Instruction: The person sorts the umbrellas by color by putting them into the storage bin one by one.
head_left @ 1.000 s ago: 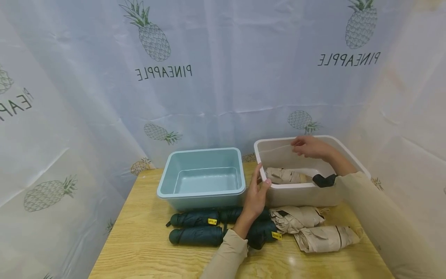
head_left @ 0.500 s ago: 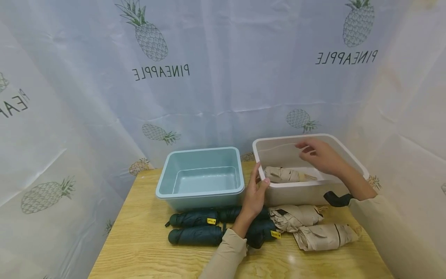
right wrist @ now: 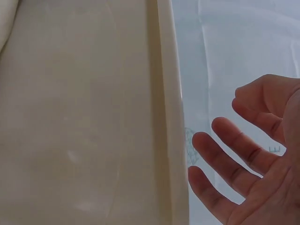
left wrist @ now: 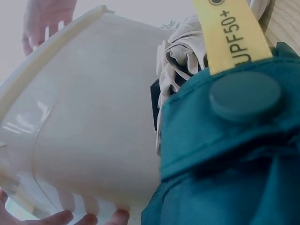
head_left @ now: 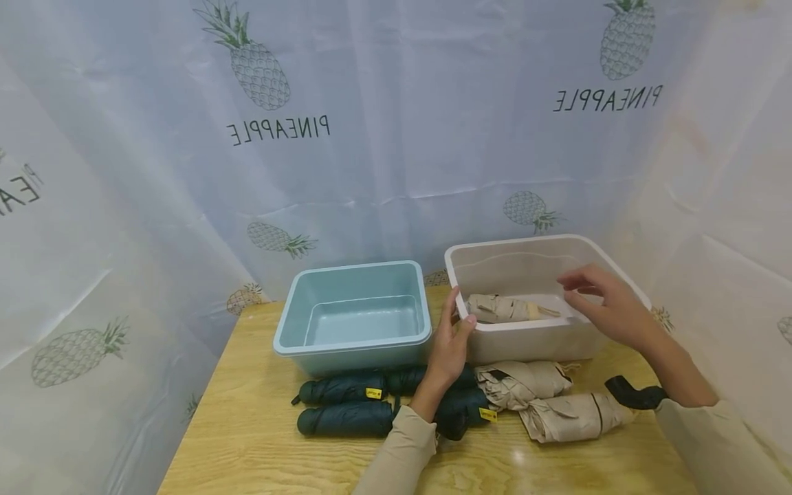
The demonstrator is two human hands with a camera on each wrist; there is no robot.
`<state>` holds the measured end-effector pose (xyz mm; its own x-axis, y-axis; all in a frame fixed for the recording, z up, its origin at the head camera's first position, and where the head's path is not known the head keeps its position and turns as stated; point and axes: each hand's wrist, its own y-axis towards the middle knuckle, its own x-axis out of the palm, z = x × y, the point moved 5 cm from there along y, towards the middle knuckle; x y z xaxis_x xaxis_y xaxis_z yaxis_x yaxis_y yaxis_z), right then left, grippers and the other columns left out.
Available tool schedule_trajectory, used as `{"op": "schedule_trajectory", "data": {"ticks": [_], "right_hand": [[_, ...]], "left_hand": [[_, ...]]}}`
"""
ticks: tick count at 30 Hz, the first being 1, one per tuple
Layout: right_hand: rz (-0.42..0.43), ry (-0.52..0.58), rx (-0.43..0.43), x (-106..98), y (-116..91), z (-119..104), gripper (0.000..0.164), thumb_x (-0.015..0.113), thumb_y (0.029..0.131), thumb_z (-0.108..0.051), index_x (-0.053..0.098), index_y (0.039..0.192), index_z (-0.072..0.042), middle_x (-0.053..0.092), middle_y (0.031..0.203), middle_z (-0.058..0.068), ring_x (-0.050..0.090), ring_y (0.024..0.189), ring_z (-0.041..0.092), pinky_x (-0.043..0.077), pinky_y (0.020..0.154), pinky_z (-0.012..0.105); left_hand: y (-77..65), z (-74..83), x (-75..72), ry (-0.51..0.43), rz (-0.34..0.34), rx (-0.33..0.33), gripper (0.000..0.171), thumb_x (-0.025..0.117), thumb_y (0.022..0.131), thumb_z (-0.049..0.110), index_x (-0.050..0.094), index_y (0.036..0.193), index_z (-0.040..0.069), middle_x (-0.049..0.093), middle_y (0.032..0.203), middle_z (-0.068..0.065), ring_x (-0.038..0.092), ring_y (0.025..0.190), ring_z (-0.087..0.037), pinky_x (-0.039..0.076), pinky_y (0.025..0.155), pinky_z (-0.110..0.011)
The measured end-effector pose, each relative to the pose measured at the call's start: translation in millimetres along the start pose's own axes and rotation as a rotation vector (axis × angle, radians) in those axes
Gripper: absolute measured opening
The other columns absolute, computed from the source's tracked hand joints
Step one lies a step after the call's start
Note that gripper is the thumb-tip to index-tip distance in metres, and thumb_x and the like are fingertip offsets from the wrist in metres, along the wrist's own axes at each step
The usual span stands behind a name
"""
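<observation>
A white storage bin (head_left: 532,340) stands at the right of the table. My left hand (head_left: 447,354) holds its near left corner, thumb at the rim and fingers along the side; fingertips (left wrist: 119,217) show against the wall in the left wrist view. Inside the bin lies one beige folded umbrella (head_left: 502,309). Over the bin's right part, my right hand (head_left: 609,306) hangs with loosely bent fingers and nothing in them. Two beige folded umbrellas (head_left: 559,417) lie in front of the bin. Several dark green folded umbrellas (head_left: 346,419) lie to their left, partly hidden by my left arm.
A light blue bin (head_left: 353,350), with a bare floor inside, stands left of the white one. Behind both hangs a curtain (head_left: 396,137) printed with pineapples. The wooden table (head_left: 247,426) extends in front. A dark wrist-worn piece (head_left: 634,393) sits at my right cuff.
My right hand has moved right and towards me, from the bin's far side to above its right part. My left hand stays on the bin corner. The view has shifted slightly.
</observation>
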<state>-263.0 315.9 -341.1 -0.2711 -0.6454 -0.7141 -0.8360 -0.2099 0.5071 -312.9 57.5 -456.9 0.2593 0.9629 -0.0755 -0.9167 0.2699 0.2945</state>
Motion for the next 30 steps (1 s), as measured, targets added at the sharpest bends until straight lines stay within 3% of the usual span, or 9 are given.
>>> {"op": "schedule_trajectory", "data": {"ticks": [4,11,15,19,23,30], "right_hand": [[0.050,0.022,0.073,-7,-20,6,0.025,0.065,0.099,-0.006,0.066,0.124,-0.007,0.060,0.118,-0.013,0.047,0.110,-0.020,0.036,0.091,-0.001],[0.191,0.052,0.190,-18,-50,16,0.023,0.064,0.098,-0.005,0.066,0.120,-0.010,0.058,0.116,-0.016,0.047,0.110,-0.022,0.035,0.088,-0.002],[0.285,0.082,0.204,-24,-67,15,0.019,0.062,0.096,0.001,0.065,0.115,0.000,0.057,0.109,-0.024,0.052,0.104,-0.018,0.037,0.088,-0.002],[0.323,0.105,0.212,-24,-83,19,0.015,0.062,0.095,0.005,0.063,0.110,0.007,0.058,0.103,-0.026,0.055,0.100,-0.015,0.038,0.089,-0.002],[0.292,0.116,0.239,-22,-98,28,0.017,0.064,0.094,0.006,0.064,0.111,0.005,0.060,0.103,-0.027,0.056,0.098,-0.016,0.041,0.086,-0.002],[0.102,0.098,0.284,-8,-119,49,0.018,0.064,0.098,-0.003,0.065,0.116,-0.007,0.059,0.107,-0.034,0.055,0.097,-0.018,0.042,0.079,0.001]], "left_hand": [[0.3,1.9,-0.6,0.001,-0.002,0.007,0.060,0.048,0.105,0.042,0.023,0.160,0.047,0.038,0.162,-0.005,0.044,0.144,-0.028,0.047,0.107,-0.051],[0.1,0.9,-0.5,-0.004,0.001,-0.001,0.062,0.049,0.105,0.043,0.023,0.162,0.042,0.038,0.162,-0.004,0.044,0.144,-0.024,0.047,0.107,-0.048],[-0.3,0.9,0.6,-0.010,-0.003,0.006,0.063,0.048,0.105,0.041,0.022,0.163,0.036,0.038,0.161,-0.006,0.044,0.143,-0.027,0.047,0.106,-0.048],[-0.8,1.2,1.5,-0.007,-0.003,0.018,0.064,0.047,0.106,0.038,0.021,0.164,0.031,0.039,0.161,-0.008,0.044,0.142,-0.030,0.048,0.104,-0.048],[-0.9,0.8,2.8,-0.018,-0.003,0.023,0.063,0.047,0.106,0.033,0.021,0.164,0.030,0.038,0.161,-0.009,0.044,0.143,-0.030,0.047,0.104,-0.050],[-0.7,1.5,2.4,-0.013,-0.001,0.028,0.064,0.047,0.106,0.031,0.020,0.164,0.031,0.038,0.160,-0.010,0.044,0.142,-0.031,0.048,0.103,-0.050]]}}
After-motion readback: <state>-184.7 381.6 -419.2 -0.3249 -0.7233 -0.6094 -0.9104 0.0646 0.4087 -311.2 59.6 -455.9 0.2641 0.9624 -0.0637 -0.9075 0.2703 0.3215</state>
